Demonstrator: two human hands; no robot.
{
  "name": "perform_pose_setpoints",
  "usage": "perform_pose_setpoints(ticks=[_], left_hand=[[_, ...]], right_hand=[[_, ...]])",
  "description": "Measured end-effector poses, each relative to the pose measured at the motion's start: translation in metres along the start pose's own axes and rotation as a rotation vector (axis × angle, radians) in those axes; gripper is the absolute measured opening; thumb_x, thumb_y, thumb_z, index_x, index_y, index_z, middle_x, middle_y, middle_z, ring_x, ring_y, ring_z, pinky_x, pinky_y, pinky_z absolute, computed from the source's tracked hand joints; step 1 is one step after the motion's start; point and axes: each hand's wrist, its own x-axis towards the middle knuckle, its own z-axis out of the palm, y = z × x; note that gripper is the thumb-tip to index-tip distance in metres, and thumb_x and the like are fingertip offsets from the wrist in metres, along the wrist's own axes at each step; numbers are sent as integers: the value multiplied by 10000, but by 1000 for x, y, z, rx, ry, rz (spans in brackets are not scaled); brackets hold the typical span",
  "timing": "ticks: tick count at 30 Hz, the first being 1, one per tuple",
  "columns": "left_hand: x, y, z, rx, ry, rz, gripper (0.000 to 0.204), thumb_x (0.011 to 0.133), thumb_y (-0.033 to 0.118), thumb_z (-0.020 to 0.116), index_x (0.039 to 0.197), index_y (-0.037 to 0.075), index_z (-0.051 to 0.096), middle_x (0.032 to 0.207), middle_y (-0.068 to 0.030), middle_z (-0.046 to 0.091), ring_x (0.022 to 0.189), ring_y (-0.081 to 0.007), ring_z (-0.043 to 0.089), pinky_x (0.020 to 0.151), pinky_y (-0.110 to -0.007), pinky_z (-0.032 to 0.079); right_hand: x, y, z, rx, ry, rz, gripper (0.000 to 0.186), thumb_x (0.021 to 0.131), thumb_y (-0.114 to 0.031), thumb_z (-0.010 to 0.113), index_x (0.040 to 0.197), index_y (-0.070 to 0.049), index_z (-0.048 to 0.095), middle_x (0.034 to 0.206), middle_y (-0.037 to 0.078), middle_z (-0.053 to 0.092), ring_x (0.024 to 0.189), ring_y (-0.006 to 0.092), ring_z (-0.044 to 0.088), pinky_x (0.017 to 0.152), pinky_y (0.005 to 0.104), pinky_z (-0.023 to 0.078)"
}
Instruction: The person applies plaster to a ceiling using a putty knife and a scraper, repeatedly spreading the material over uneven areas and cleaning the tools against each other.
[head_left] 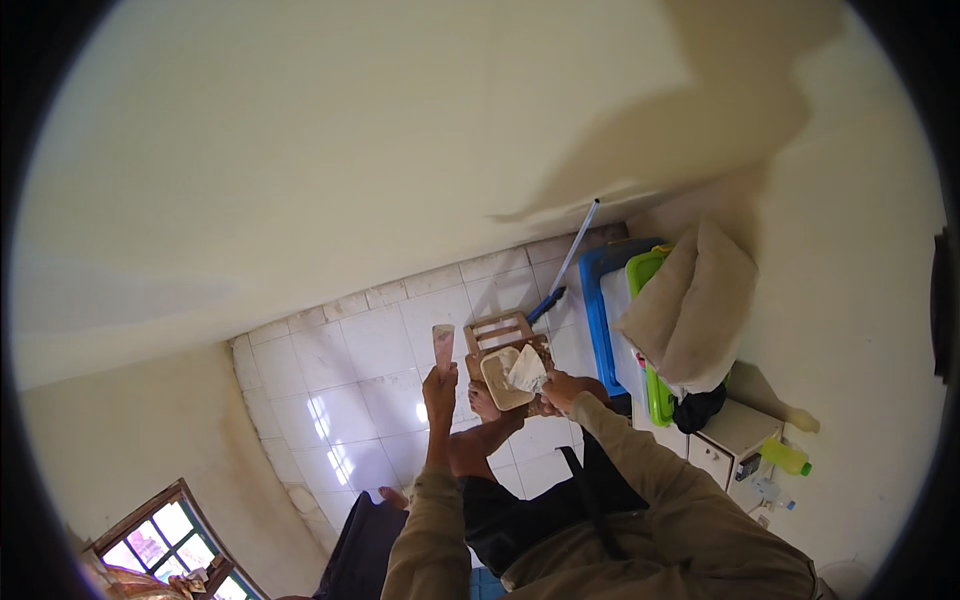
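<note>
Upright in my left hand (440,395) is a flat, reddish-brown strip (443,347) with a pale smeared end; my fingers are wrapped round its lower part. My right hand (568,390) grips a putty knife, whose wide, white-coated blade (527,370) reaches over a cream rectangular tub (487,372). Pale stuff shows inside the tub. Below it stands a small wooden stool (497,325) with slats. My bare foot (483,402) is beside the tub. The putty knife's handle is mostly hidden by my right hand.
A bare wall (330,190) rises ahead. Behind the stool leans a pole with a blue and dark end (547,305). Blue and green bins (597,300) stand at right with a beige cushion (700,310) on top. Near them are a white cabinet (735,430) and bottles (786,457).
</note>
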Motion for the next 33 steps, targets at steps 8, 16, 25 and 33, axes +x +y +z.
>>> perform_pose_setpoints(ticks=[8, 16, 25, 33], left_hand=[[72, -114, 49, 148, -68, 24, 271, 880, 237, 609, 838, -30, 595, 669, -155, 582, 617, -237, 550, 596, -379, 434], [122, -206, 94, 265, -174, 22, 242, 844, 205, 596, 967, 5, 654, 805, -174, 667, 715, -238, 627, 661, -374, 477], [166, -277, 156, 238, -231, -34, 211, 832, 216, 650, 930, 30, 668, 845, -213, 676, 818, -371, 663, 696, -435, 493], [174, -320, 176, 233, -174, 268, 84, 784, 94, 645, 821, 21, 666, 727, -171, 676, 685, -334, 672, 642, -419, 513]], right_hand=[[151, 101, 69, 68, 8, 226, 254, 884, -127, 443, 1109, -38, 518, 753, 134, 625, 540, 233, 642, 370, 388, 474], [246, 157, 113, 462, -46, 392, 244, 880, -86, 440, 1112, -54, 510, 755, 162, 620, 572, 294, 641, 415, 416, 483], [313, 161, 146, 726, 222, 413, 273, 888, -94, 391, 1128, -79, 519, 745, 140, 596, 499, 244, 578, 393, 396, 411], [320, 160, 153, 486, 382, 287, 253, 885, -110, 426, 1084, -40, 566, 752, 126, 638, 552, 212, 637, 438, 355, 473]])
